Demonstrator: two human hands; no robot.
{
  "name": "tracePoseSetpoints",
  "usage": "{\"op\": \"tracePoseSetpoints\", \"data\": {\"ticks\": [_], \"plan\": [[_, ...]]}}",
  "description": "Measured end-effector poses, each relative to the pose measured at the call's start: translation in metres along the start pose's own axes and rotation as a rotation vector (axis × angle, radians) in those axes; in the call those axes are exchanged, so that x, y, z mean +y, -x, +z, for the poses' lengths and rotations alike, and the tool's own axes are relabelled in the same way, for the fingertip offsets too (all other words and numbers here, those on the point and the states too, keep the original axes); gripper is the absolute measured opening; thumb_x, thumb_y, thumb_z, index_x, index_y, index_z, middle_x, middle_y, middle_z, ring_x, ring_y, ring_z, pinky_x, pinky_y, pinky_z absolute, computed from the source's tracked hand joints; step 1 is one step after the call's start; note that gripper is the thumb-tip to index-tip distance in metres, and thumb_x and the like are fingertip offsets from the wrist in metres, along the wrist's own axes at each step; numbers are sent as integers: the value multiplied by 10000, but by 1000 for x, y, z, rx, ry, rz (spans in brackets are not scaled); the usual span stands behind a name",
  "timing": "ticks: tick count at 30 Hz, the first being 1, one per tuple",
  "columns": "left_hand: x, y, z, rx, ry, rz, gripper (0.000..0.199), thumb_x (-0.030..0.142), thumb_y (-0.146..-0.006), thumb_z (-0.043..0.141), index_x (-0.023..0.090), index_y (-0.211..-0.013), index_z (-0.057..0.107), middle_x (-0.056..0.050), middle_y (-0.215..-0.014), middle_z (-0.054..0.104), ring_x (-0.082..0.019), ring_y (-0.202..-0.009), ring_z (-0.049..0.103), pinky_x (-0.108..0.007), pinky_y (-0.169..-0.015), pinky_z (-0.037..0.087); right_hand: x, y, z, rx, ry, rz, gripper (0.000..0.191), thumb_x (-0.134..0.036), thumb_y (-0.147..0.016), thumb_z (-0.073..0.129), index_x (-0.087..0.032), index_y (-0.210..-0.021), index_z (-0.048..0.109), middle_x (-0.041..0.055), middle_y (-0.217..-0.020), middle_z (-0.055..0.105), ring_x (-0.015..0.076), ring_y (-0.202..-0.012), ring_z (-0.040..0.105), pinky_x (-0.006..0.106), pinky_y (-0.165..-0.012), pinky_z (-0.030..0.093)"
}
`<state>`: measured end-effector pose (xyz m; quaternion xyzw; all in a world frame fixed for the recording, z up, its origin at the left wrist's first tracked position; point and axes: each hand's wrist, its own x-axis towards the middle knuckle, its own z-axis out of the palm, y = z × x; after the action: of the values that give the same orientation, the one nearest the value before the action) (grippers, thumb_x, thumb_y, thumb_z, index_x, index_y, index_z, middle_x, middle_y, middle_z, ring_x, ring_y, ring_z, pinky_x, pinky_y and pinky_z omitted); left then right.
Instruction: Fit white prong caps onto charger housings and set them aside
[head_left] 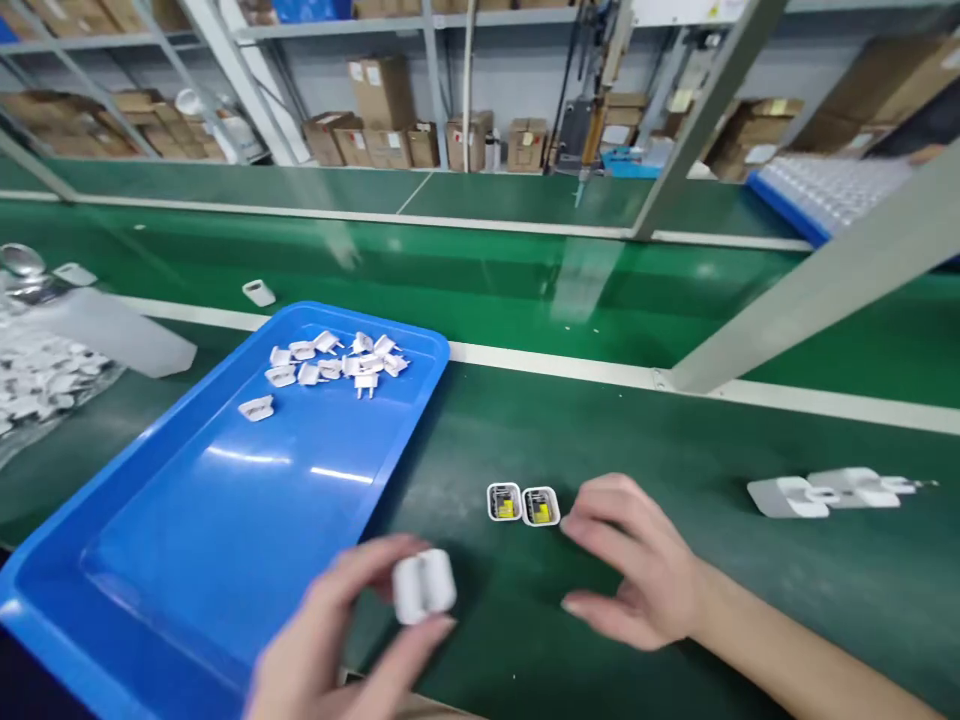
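Between the thumb and fingers of my left hand point(360, 630) is a white plastic piece point(424, 587), slightly blurred, held above the green table near the tray's right side. My right hand point(637, 570) has its thumb and fingers apart with nothing between them. Its fingertips are beside the right one of two small open white housings point(541, 507). The left housing point(504, 502) sits against it, and both show dark and yellow parts inside. Several white plug pieces point(366, 382) lie in the far part of the blue tray point(405, 450).
White adapters point(787, 497) lie at the right. At the left are a bag of white parts point(45, 375) and a translucent bottle point(120, 325). A slanted metal post point(810, 290) rises at the right. Cardboard boxes point(381, 92) and a blue-edged tray point(786, 207) stand farther back.
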<state>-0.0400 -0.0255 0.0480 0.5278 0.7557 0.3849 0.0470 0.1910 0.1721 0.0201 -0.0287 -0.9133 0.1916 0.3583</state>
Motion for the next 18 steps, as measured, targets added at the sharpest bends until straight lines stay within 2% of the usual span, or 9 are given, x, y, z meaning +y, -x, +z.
{"op": "tracePoseSetpoints", "data": {"ticks": [3,5,8,11,14,16,18], "plan": [[46,-7,56,-169,249,94,332,469,-969,688,323,-1253,599,5,-1021,745,-181,-883,738,-274,-755,646,-7,4,1,-8,-71,-58,397,-398,-1057,543,-184,-1391,558,153,-1150,612,264,-1002,663,393,-847,612],[59,-20,73,-194,285,170,446,518,-950,701,295,-1315,574,-35,-1083,733,-208,-953,723,-310,-804,640,-6,6,2,51,-121,27,357,-322,-1056,574,-193,-1389,569,149,-1186,613,231,-996,673,341,-829,613],[51,-41,74,-214,130,286,699,625,-924,672,261,-1485,468,-120,-1391,639,-294,-1263,619,-420,-1007,580,5,6,2,211,-258,301,378,-183,-1008,649,-251,-1377,604,118,-1225,621,207,-1043,669,316,-841,602],[30,-54,70,-360,-53,385,545,427,-1015,628,291,-1511,446,-72,-1548,542,-275,-1461,452,-452,-1143,456,18,3,4,304,-543,552,315,-173,-980,683,-275,-1279,691,90,-1215,643,201,-1056,668,310,-832,593],[21,-60,78,-427,-126,461,372,263,-1035,605,290,-1397,526,-33,-1500,599,-264,-1502,406,-503,-1188,334,24,1,6,339,-828,666,259,-247,-969,717,-255,-1227,734,93,-1229,651,189,-997,677,300,-785,596],[24,-59,85,-395,-153,479,273,228,-1035,596,276,-1304,575,-23,-1416,666,-274,-1496,421,-535,-1206,251,25,2,5,333,-942,698,293,-266,-961,735,-248,-1254,722,89,-1235,663,171,-979,680,288,-795,592],[33,-54,90,-328,-168,478,185,234,-1036,590,250,-1219,611,-27,-1335,712,-287,-1472,455,-543,-1218,206,24,2,3,313,-1040,713,386,-256,-946,762,-254,-1319,661,75,-1220,689,162,-1010,692,299,-873,586]]}}
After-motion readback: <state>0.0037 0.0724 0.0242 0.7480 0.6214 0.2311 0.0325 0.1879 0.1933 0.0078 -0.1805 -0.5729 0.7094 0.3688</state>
